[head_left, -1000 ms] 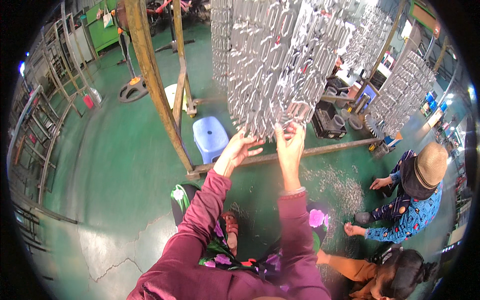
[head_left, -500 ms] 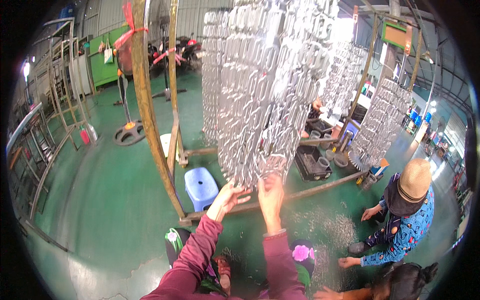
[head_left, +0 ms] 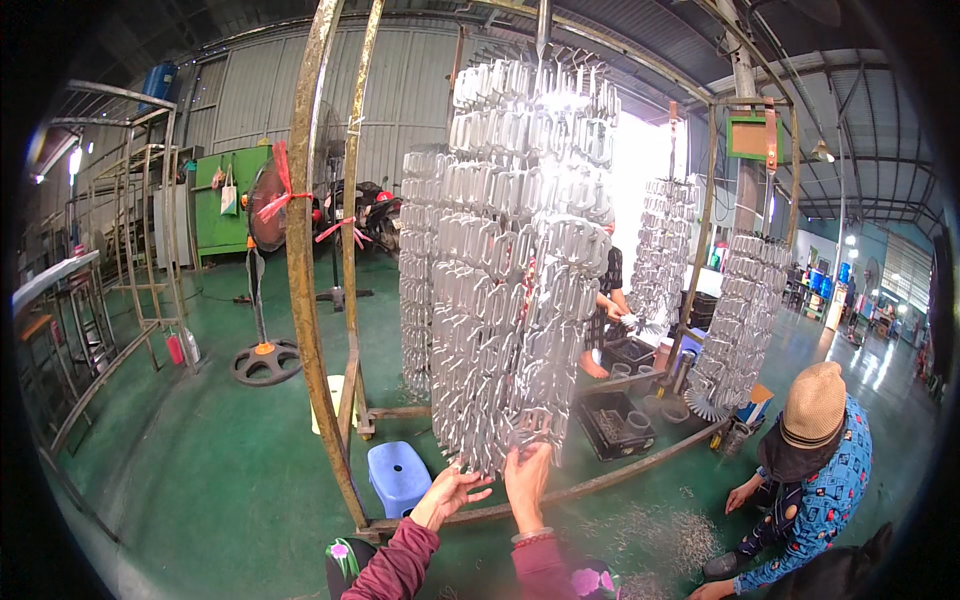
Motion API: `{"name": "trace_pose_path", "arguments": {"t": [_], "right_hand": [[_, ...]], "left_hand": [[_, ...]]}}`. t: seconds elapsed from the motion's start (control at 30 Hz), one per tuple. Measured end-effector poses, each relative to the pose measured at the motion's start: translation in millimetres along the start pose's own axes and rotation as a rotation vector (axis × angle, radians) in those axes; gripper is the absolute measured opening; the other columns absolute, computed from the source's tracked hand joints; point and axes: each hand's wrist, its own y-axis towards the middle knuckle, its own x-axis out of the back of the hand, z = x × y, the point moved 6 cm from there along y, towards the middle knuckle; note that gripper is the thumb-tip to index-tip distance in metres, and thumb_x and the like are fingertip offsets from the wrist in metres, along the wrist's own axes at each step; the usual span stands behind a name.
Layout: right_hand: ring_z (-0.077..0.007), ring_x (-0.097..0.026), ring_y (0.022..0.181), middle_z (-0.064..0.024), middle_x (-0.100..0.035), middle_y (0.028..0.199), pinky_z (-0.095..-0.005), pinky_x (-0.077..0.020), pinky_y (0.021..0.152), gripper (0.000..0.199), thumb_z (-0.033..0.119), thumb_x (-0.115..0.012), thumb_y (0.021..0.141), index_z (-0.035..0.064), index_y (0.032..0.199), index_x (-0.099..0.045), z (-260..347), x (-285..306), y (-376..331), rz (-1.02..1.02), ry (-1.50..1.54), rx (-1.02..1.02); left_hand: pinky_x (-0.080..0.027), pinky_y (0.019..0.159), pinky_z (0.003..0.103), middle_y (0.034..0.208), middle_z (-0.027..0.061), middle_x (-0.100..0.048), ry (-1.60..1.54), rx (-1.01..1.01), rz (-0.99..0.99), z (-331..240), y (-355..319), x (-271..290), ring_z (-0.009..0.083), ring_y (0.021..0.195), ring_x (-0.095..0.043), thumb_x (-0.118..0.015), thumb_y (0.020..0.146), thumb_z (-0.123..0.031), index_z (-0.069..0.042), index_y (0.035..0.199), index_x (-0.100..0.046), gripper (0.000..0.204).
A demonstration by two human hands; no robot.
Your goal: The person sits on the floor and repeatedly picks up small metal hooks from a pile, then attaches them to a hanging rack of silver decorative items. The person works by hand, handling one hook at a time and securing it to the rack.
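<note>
A tall bundle of shiny metal loop-shaped pieces [head_left: 490,290] hangs in dense tiers in front of me. At its lower end my right hand [head_left: 527,487] is closed, fingertips pinching one of the lowest metal pieces [head_left: 535,425]. Just to the left, my left hand [head_left: 453,495] is held palm inward with its fingers apart. Its upper fingertips reach the bottom edge of the bundle, and I see nothing gripped in it. Exactly where those fingertips meet the metal is hard to make out.
A rusty metal frame [head_left: 305,270] stands around the bundle. On the floor are a blue stool [head_left: 398,478], a black crate [head_left: 612,425] and scattered small metal bits [head_left: 665,535]. A co-worker in a straw hat [head_left: 815,405] crouches at right. Another bundle [head_left: 745,320] hangs behind.
The view has tilted up, so the bundle's upper end now shows and my hands appear lower. Both hands remain at the bundle's lower end, the right one still pinching there.
</note>
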Motion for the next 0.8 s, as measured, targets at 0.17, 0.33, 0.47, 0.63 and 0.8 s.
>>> {"name": "trace_pose_path", "arguments": {"t": [0.17, 0.33, 0.47, 0.63, 0.8], "right_hand": [[-0.0419, -0.059, 0.082, -0.0208, -0.055, 0.087, -0.0507, -0.0457, 0.067, 0.022, 0.016, -0.055, 0.087, 0.001, 0.097, -0.042, 7, 7, -6, 0.008, -0.114, 0.026], [-0.0424, -0.057, 0.081, -0.0235, -0.056, 0.087, -0.0493, -0.0437, 0.068, 0.021, 0.014, -0.054, 0.088, -0.0004, 0.097, -0.043, 21, 31, -22, -0.003, -0.18, 0.041], [-0.0424, -0.058, 0.078, -0.0229, -0.058, 0.083, -0.0503, -0.0435, 0.066, 0.02, 0.012, -0.055, 0.087, -0.0005, 0.096, -0.043, 29, 56, -38, 0.052, -0.212, 0.052], [-0.0419, -0.059, 0.073, -0.0204, -0.059, 0.078, -0.0494, -0.0442, 0.063, 0.016, 0.01, -0.056, 0.085, 0.0017, 0.093, -0.045, 44, 92, -56, 0.157, -0.285, 0.122], [-0.0362, -0.06, 0.077, -0.0163, -0.061, 0.082, -0.0448, -0.0479, 0.065, 0.022, 0.006, -0.057, 0.083, 0.0025, 0.105, -0.058, 65, 136, -67, 0.063, -0.378, 0.361]], "left_hand": [[-0.045, 0.093, 0.055, 0.111, 0.0078, -0.057, 0.0, 0.0, -0.017, 1, 2, 5, 0.0307, 0.108, -0.054, -0.056, 0.086, 0.003, -0.014, 0.128, -0.041, 0.048], [-0.046, 0.091, 0.056, 0.096, 0.0067, -0.058, -0.025, 0.003, -0.003, -1, 2, 5, 0.0321, 0.103, -0.058, -0.058, 0.083, 0.006, -0.017, 0.141, -0.021, 0.073], [-0.045, 0.091, 0.057, 0.098, 0.0073, -0.057, -0.041, 0.0, -0.009, 1, 0, 3, 0.0323, 0.104, -0.057, -0.058, 0.083, 0.006, -0.016, 0.142, -0.019, 0.075], [-0.044, 0.092, 0.056, 0.098, 0.0081, -0.057, -0.027, 0.011, 0.005, 2, 2, 3, 0.0314, 0.105, -0.057, -0.056, 0.083, 0.006, -0.016, 0.143, -0.018, 0.074], [-0.045, 0.092, 0.055, 0.097, 0.0077, -0.057, -0.015, 0.007, -0.004, 3, 2, 2, 0.0308, 0.104, -0.057, -0.056, 0.084, 0.006, -0.017, 0.143, -0.019, 0.073]]}}
